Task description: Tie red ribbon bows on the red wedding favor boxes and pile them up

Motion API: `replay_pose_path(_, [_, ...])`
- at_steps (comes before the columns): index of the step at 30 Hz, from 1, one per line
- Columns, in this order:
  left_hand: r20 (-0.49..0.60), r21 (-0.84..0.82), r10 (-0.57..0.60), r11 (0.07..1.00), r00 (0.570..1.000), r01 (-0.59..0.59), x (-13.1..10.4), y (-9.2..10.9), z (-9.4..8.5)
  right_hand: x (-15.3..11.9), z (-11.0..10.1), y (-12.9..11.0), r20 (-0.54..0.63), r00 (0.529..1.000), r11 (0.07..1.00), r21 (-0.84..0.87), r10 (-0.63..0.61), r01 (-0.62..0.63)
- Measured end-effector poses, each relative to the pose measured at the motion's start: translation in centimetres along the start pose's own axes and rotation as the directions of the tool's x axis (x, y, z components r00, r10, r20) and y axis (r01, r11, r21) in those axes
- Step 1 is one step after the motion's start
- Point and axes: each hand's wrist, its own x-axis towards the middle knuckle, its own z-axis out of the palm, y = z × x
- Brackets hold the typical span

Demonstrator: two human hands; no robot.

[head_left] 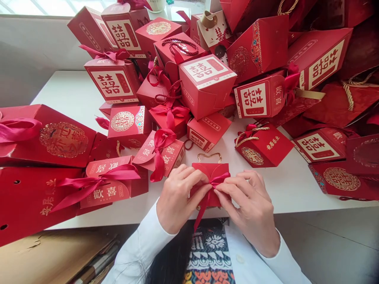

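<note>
A small red gift box (209,169) with a gold cord handle (209,156) sits at the table's front edge, right before me. Across its top runs a dark pink ribbon (220,178), looped at the middle, with one tail hanging down over the front edge. My left hand (182,193) pinches the ribbon between thumb and forefinger from the left. From the right, my right hand (247,201) pinches it close to the same spot, the fingertips of both hands almost meeting. The hands hide the sides of the box.
Many red gift boxes are heaped at the back, among them a double-happiness box (114,85). A ribboned box (161,152) stands left of my hands, a corded box (263,146) to the right. Large flattish red boxes (59,136) lie far left. Cardboard (50,256) lies below the white table (174,215).
</note>
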Motion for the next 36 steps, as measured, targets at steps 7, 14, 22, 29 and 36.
replay_pose_path(7, [0.037, 0.003, -0.065, 0.998, 0.997, 0.065, -0.1, 0.4, -0.4, -0.5, -0.2, -0.4, 0.016, 0.997, 0.997, -0.022, -0.08, 0.08])
replay_pose_path(14, [0.093, 0.016, -0.031, 0.999, 0.995, 0.03, -1.0, 0.2, -1.6, 0.1, -0.3, -0.6, -0.087, 0.995, 0.995, 0.095, 0.052, -0.043])
replay_pose_path(22, [-0.003, -0.112, -0.129, 0.985, 0.992, 0.128, -0.6, 0.1, -1.0, 1.1, 1.0, -1.0, 0.077, 0.983, 0.971, 0.156, 0.169, -0.179])
replay_pose_path(29, [-0.065, -0.171, -0.196, 0.968, 0.979, 0.182, -0.3, 0.0, -0.1, 0.8, 1.2, -0.6, 0.097, 0.972, 0.955, 0.19, 0.212, -0.227])
replay_pose_path(36, [-0.045, -0.158, -0.14, 0.979, 0.989, 0.132, -0.3, -0.2, -0.6, 1.0, 1.4, -0.6, 0.093, 0.976, 0.96, 0.184, 0.197, -0.212])
